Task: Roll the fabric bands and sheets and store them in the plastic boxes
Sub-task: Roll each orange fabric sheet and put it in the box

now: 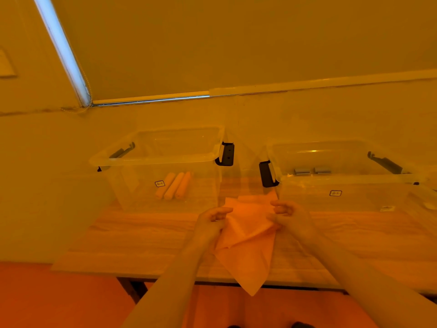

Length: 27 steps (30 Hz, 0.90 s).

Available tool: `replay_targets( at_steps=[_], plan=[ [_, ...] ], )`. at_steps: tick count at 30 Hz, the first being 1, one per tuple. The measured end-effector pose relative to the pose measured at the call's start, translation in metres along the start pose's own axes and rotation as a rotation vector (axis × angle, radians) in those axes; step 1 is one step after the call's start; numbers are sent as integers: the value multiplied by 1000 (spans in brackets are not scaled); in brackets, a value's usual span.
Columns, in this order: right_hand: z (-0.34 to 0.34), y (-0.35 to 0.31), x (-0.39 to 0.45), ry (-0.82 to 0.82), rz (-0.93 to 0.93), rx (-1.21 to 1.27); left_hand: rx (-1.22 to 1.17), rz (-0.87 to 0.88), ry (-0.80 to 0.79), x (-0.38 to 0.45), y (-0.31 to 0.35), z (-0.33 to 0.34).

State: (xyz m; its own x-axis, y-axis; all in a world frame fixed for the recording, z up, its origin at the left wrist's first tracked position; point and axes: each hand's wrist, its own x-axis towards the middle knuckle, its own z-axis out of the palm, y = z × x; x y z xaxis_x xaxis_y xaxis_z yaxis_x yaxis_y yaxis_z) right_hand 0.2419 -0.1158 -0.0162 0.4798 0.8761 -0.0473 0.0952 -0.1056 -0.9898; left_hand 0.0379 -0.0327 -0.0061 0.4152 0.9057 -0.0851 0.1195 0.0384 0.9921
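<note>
Gripping a thin fabric sheet [246, 242] by its upper edge, the left hand [212, 221] and the right hand [287, 215] each pinched a side of it with curled fingers and held it up over the near middle of the counter [142, 237]. The sheet was soft and creased, with folds running between the two hands, and it hung down to a point past the counter's near edge.

Beyond the hands stood two clear plastic boxes, both without lids, well apart from each other. The left box [132, 159] had dark latch handles at its ends and a small label on its near wall; three fabric rolls [173, 185] lay side by side on its floor, touching, smooth cylinders angled away from the viewer. The right box [350, 179], of the same shape with the same dark handles and label, held two small grey rolls [312, 171] near its far wall, just beside each other.

The counter showed a pale wood grain. Behind it rose a plain wall [307, 110].
</note>
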Motion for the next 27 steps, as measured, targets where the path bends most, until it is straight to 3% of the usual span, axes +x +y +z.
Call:
replay_targets(
  at_steps=[5, 9, 13, 19, 27],
  plan=[
    [0, 2, -4, -51, 118, -34, 20, -20, 0, 0, -3, -2],
    [-1, 4, -10, -67, 47, -80, -58, -56, -50, 1, -10, -5],
    [-2, 3, -13, -59, -26, -134, 20, -71, -52, -2, -14, -7],
    [1, -8, -19, -76, -60, -121, 66, -198, -206, -11, -4, -8],
    [-3, -40, -27, -19, -156, -96, 9, -31, -35, -11, 32, -20]
  ],
)
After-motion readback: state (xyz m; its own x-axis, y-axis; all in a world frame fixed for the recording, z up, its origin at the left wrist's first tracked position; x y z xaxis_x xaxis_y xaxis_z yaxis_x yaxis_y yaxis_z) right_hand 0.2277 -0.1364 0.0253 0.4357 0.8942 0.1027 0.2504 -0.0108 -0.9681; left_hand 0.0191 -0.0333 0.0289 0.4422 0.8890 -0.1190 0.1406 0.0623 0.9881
